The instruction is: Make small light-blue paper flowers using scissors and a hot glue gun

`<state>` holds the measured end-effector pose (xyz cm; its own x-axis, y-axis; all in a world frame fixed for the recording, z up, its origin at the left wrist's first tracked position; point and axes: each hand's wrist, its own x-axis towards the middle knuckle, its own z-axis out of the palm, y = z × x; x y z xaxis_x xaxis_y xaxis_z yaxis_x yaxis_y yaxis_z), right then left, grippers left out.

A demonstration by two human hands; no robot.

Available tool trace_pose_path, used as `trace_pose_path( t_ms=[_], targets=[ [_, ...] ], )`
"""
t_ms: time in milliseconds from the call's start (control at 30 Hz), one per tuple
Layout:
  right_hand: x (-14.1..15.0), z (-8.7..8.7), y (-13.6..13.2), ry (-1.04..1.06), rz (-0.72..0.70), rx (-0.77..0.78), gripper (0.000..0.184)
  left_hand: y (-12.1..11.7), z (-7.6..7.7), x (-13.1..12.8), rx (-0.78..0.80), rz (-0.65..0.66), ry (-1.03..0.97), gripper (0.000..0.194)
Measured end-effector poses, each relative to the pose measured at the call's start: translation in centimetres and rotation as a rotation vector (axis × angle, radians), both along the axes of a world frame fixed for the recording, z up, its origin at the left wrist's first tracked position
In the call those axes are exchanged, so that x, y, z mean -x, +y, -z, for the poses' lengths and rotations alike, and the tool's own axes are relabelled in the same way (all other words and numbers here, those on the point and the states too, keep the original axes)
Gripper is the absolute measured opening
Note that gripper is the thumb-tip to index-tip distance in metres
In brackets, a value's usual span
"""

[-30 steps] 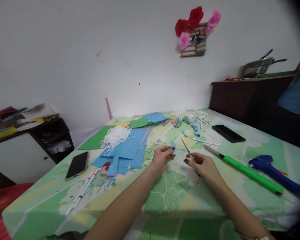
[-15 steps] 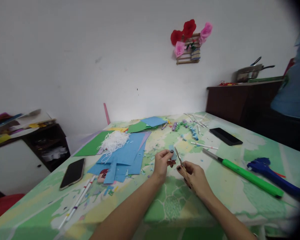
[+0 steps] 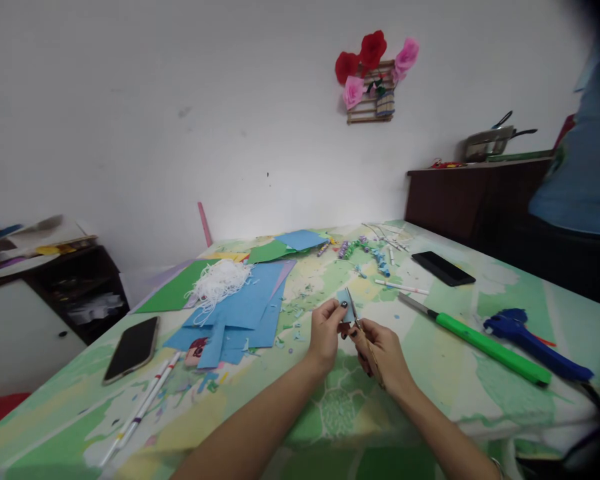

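Note:
Between the thumb and fingers of my left hand is a small piece of blue paper, held upright above the table. My right hand is closed on a pair of scissors, whose blades point up and away from me. The blades lie against the right edge of the paper; I cannot tell whether they bite into it. Bits of cut paper lie scattered left of my hands. Further left are large blue sheets with a heap of white string on top.
To the right lie a green utility knife, a blue glue gun and a black phone. Another phone and striped white sticks are at the left. Curled paper strips lie further back. A person in blue stands at the far right.
My right hand has moved slightly left, bringing the scissors from beside the blue paper up against its edge. The whole view has shifted a little.

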<state>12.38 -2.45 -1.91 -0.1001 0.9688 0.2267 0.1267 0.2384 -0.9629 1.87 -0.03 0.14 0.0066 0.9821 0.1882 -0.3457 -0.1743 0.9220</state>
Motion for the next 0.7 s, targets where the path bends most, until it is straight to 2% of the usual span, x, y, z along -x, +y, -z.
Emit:
trace_pose_path(
  t_ms=[700],
  targets=[
    [0.03,0.16,0.10,-0.135,0.071,-0.022,0.033,-0.19,0.09,-0.11,-0.003,0.005,-0.046,0.023]
  ],
)
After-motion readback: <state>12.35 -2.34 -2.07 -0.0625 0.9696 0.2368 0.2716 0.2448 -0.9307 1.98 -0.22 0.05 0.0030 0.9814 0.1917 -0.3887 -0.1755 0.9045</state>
